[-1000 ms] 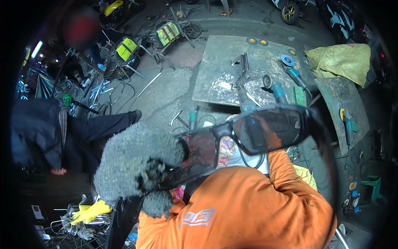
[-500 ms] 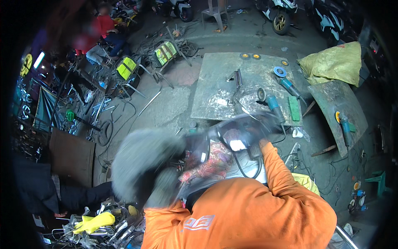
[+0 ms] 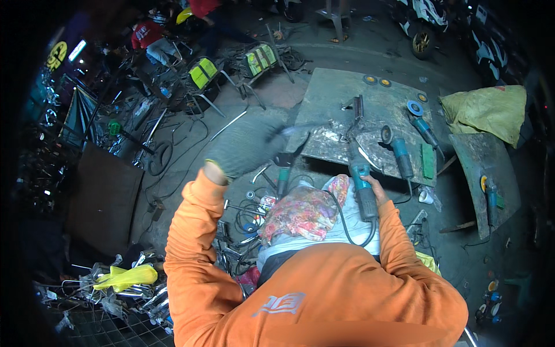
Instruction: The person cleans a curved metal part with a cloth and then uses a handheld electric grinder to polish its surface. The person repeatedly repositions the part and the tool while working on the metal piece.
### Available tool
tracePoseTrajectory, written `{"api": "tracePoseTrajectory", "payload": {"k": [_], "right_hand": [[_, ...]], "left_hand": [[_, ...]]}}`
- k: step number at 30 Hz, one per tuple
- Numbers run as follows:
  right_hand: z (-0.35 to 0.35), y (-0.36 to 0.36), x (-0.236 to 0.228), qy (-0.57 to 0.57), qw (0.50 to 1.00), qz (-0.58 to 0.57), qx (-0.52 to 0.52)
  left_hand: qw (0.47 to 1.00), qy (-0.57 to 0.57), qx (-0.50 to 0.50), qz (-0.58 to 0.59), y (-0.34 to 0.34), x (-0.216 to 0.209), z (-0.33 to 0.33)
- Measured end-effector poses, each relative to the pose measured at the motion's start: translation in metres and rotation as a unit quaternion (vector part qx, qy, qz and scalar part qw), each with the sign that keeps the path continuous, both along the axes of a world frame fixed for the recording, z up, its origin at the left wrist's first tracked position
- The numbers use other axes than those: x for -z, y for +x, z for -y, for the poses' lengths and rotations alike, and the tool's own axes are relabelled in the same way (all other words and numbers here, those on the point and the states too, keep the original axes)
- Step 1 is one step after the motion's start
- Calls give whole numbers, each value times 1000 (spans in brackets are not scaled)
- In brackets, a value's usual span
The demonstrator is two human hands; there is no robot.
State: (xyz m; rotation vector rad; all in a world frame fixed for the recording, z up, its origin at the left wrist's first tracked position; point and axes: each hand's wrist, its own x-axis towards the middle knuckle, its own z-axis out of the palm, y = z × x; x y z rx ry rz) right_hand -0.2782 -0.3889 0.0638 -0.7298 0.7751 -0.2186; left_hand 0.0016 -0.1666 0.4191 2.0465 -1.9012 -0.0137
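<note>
right hand (image 3: 377, 189) wrapped on the teal grinder (image 3: 363, 191), left hand (image 3: 245, 147) a grey blur

what a mix of surfaces! a hard, tubular casing, teal in front and dark behind, sat beside a crumpled patterned cloth (image 3: 306, 213), while the board (image 3: 324, 95) ahead showed a scuffed, pale-streaked face. the bare right fingers held the grinder from its right side, thumb over the top, the casing snug against them, its cable (image 3: 347, 237) looping off the rear. over on the left, well apart from the tool, the coarse knit glove swept by too smeared to tell whether its fingers were wide or narrow. and the containers: a creased yellowish sack (image 3: 485, 113), contents hidden, and a white cup (image 3: 426, 195) near the board, its inside too small to read.
</note>
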Motion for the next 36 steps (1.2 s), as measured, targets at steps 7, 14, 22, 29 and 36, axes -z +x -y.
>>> {"api": "tracePoseTrajectory", "payload": {"k": [7,14,22,29,36], "right_hand": [[3,1,2,35,998,-42,-10],[2,1,-2,20,1000,-18,3],[1,1,-5,-41,998,-46,-6],[3,1,8,-25,1000,-1,13],[-1,2,-8,-2,999,-33,11]], "left_hand": [[995,80,26,62,5,20,-7],[993,-20,-31,-116,4,2,-26],[961,-138,26,-236,-42,-18,-67],[903,-322,150,-240,-64,-31,-85],[888,-313,243,-235,-70,-48,-86]]}}
